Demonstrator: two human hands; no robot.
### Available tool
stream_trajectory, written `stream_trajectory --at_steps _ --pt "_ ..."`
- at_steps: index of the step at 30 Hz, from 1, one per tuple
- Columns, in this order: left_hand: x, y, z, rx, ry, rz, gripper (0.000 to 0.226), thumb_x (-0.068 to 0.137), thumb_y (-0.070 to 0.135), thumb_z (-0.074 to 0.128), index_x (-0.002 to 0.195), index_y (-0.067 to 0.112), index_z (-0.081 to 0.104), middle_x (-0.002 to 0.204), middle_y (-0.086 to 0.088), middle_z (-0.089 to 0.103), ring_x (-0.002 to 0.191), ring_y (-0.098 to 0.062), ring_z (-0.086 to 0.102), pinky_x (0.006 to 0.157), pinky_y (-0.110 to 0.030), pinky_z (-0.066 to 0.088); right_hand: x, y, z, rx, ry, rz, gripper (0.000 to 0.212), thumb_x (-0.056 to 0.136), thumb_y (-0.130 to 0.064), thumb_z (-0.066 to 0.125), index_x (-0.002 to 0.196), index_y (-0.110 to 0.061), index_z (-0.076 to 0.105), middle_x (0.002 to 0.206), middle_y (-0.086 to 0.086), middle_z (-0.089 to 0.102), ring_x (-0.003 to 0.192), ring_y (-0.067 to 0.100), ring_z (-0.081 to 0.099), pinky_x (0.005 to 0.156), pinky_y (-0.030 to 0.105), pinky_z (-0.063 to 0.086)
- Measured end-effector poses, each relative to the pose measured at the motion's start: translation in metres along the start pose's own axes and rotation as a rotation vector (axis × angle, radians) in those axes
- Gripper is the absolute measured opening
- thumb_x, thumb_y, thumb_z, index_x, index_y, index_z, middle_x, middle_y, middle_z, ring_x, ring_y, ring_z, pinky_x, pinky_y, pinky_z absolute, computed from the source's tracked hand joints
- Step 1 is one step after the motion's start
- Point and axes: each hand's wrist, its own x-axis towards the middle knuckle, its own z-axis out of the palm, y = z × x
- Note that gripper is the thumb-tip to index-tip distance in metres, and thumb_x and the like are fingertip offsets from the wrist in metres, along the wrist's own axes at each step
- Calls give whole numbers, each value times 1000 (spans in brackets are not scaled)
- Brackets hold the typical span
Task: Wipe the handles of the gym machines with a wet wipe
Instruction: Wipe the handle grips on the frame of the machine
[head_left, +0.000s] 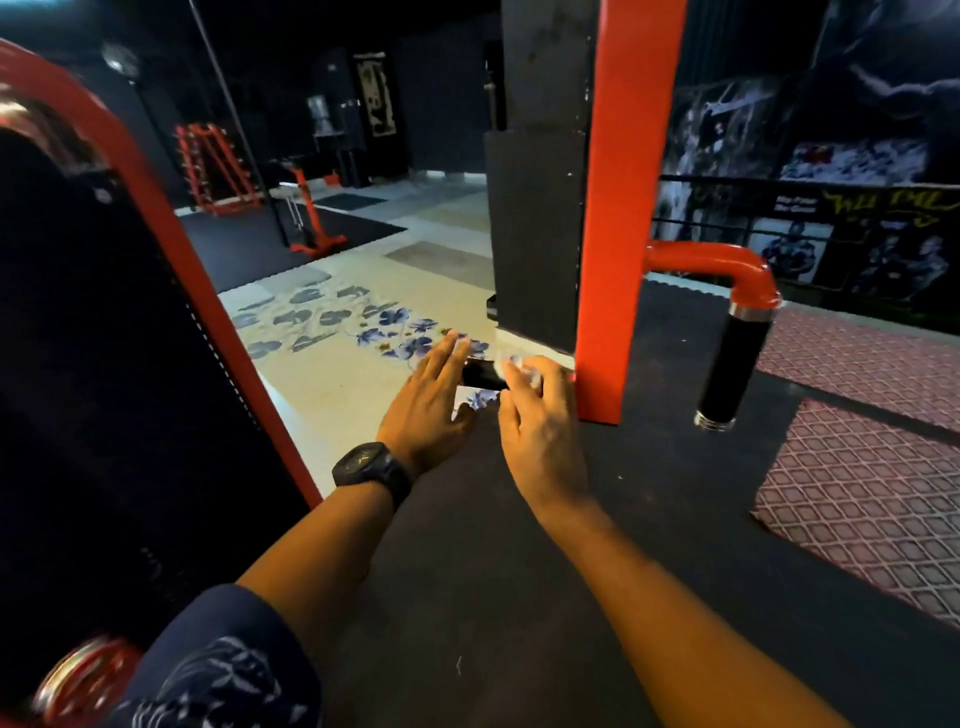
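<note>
A short black handle (480, 375) juts left from the red upright post (618, 208) of the gym machine. My right hand (540, 421) grips a crumpled white wet wipe (522, 366) against the handle near the post. My left hand (431, 400), with a black watch on the wrist, has straight fingers lying along the handle's free end. A second black handle (727, 369) hangs from a red curved tube (727, 262) on the post's right side, untouched.
A black padded seat back with a red frame (171, 208) stands close on the left. Dark rubber mat (519, 571) lies underfoot, red patterned mats (872, 493) to the right. A floral floor (337, 322) and red racks (213, 166) lie further back.
</note>
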Motion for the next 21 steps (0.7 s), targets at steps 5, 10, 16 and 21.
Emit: stream_trajectory --at_steps 5,10,16,21 --pt "9 -26 14 -152 -5 -34 69 101 23 58 158 14 21 165 -5 21 152 -19 18 123 -33 21 8 -3 22 -196 -77 11 54 84 4 70 136 -5 58 120 14 57 102 30 56 77 37 55" --pt "25 -41 23 -192 21 91 64 101 22 59 156 15 28 157 -8 39 140 -25 43 111 -39 42 22 1 31 -184 -128 -75 39 87 -5 74 125 -12 66 108 8 60 97 23 57 71 35 57" --pt "33 -52 37 -214 92 193 57 101 14 57 153 12 36 154 -10 43 139 -20 39 111 -22 28 19 -10 43 -272 -106 -13 23 96 -16 66 118 -12 68 92 4 57 86 19 50 64 26 42" --pt "34 -59 43 -218 127 237 50 103 17 53 150 7 41 151 -13 47 138 -23 43 112 -20 26 24 -4 36 -270 -67 59 22 96 -19 64 116 -18 71 91 3 55 83 13 43 66 21 33"
